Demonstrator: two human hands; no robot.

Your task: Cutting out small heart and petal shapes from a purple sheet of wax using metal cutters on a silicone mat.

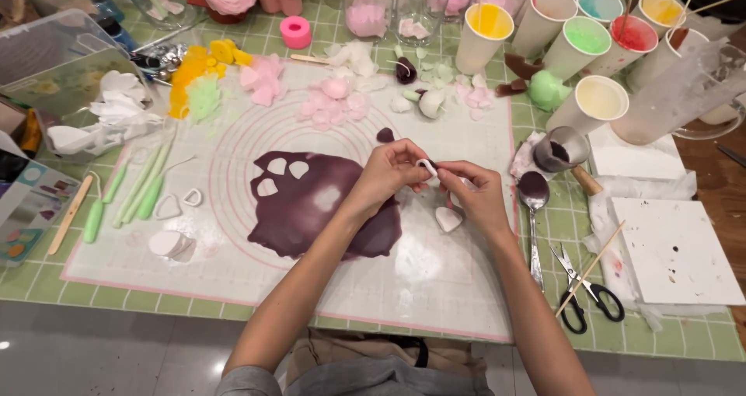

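**Small white cutter pinched over the purple sheet**

Above the translucent work mat [435, 287], just right of the rolled purple sheet [311, 209]: left hand [388, 174] and right hand [478, 198], both narrowed onto a small white petal cutter [426, 166]. Likely light, stiff, thin-rimmed; best pinched by its sides. Purple sheet probably soft, easily torn or marked. Bare mat toward the near table edge; spoon [533, 202] and scissors [587, 291] close on the right.

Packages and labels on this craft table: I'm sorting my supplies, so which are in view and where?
Printed box: far left edge, flat, pale blue with small coloured pictures.
Clear plastic tub: upper left corner, see-through.
No signs or screens show.
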